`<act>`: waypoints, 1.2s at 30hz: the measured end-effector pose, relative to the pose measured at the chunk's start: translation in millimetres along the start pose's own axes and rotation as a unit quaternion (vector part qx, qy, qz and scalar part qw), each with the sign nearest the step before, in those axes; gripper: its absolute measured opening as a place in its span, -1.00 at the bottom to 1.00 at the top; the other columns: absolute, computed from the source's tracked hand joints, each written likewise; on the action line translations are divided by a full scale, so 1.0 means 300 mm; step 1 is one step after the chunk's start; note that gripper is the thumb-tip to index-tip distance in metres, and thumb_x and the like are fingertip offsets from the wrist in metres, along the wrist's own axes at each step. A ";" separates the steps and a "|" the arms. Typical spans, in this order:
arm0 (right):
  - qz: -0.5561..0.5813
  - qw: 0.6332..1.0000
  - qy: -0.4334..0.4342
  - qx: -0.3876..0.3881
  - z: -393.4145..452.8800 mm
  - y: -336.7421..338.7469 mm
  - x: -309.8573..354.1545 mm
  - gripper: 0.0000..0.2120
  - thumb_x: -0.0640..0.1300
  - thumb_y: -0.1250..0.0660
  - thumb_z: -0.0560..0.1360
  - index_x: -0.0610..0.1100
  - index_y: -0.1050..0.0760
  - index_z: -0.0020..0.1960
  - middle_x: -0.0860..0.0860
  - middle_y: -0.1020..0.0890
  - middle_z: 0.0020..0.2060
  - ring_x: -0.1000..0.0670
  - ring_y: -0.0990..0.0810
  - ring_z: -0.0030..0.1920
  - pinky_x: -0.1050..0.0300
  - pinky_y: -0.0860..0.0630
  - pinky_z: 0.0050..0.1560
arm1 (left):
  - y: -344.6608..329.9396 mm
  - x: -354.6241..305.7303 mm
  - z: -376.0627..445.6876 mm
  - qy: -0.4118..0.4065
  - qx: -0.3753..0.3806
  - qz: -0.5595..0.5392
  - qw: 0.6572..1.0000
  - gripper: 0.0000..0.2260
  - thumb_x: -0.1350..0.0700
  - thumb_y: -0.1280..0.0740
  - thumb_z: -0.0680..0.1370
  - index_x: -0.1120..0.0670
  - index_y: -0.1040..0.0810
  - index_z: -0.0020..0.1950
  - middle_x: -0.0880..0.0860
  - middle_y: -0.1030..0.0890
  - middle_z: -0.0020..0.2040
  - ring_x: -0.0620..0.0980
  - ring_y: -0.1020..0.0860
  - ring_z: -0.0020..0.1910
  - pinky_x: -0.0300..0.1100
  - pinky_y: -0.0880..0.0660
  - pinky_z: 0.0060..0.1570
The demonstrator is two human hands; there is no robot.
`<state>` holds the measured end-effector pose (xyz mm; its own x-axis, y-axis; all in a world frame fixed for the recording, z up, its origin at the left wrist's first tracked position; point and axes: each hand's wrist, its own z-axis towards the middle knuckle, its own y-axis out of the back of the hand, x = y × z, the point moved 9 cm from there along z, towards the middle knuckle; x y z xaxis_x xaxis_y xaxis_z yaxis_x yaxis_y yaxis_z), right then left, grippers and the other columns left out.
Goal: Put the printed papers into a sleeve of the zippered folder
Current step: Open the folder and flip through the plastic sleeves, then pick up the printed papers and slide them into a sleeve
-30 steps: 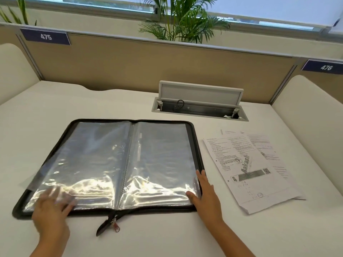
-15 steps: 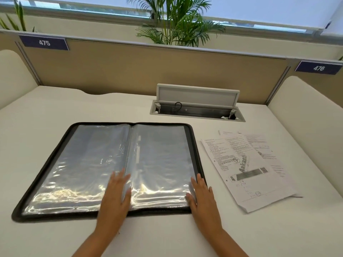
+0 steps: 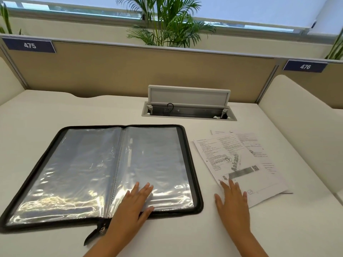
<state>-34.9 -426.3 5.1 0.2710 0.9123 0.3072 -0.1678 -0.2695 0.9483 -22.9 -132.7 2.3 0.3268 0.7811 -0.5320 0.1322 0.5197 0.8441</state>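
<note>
The zippered folder [image 3: 104, 175] lies open and flat on the white worktop [image 3: 55, 112], its clear plastic sleeves spread to both sides of the spine, and the printed papers [image 3: 239, 164] sit just beside its right edge as a loosely fanned stack, not squared up. The left hand [image 3: 135, 203] rests flat with fingers spread on the near corner of the right-hand sleeve [image 3: 157, 164], gripping nothing; the right hand [image 3: 232, 197] lies open, palm down, with its fingertips on the near-left corner of the top sheet and no hold on it yet. The main risk, as I judge it, is the stack itself: because the sheets are skewed against one another, a one-handed lift from that corner could take only the top page or let the lower ones slide out and scatter. The sleeve is thin, glossy and wrinkled, so its two layers may cling together; which edge opens cannot be told from here, and feeding paper against a closed edge would buckle or crease the corners. A flat left palm also presses the sleeve shut instead of opening it. The zipper pull [image 3: 100, 229] trailing off the near edge could snag a wrist and drag the folder askew.
</note>
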 end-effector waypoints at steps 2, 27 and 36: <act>0.000 1.000 -0.015 -0.004 0.006 0.005 -0.030 -0.65 -0.01 -0.15 0.58 -0.07 -0.37 0.34 -0.06 -0.34 0.42 -0.06 -0.21 0.46 -0.01 0.00 0.49 | 0.000 -0.009 0.008 0.006 -0.004 -0.022 1.000 -0.32 -0.46 0.20 0.39 -0.16 0.10 0.42 -0.25 0.04 0.45 -0.29 0.22 0.43 -0.34 0.17 0.40; 0.058 0.949 -0.308 -0.019 0.152 0.195 -0.511 -0.37 0.09 -0.35 0.44 -0.25 -0.28 0.36 -0.29 -0.42 0.26 -0.32 -0.33 0.27 -0.21 -0.35 0.20 | -0.285 -0.290 0.218 -0.186 0.161 0.132 0.960 -0.39 -0.32 0.00 0.48 -0.12 -0.07 0.48 -0.18 0.01 0.51 -0.02 0.16 0.50 0.04 0.38 0.36; -0.062 0.944 -0.308 0.095 0.191 0.137 -0.479 -0.02 0.42 -0.33 0.24 -0.19 -0.15 0.39 -0.19 -0.34 0.30 -0.21 -0.30 0.29 -0.13 -0.32 0.23 | -0.240 -0.338 0.180 -0.243 0.099 0.207 0.943 -0.51 -0.31 -0.05 0.47 -0.14 -0.44 0.30 -0.20 -0.46 0.31 -0.06 -0.43 0.30 0.01 -0.47 0.12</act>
<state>-26.3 -586.1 4.5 0.7877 0.6033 0.1247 0.0593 -0.2756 0.9595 -15.1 -267.9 -1.0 0.7718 0.6276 -0.1020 0.0554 0.0935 0.9941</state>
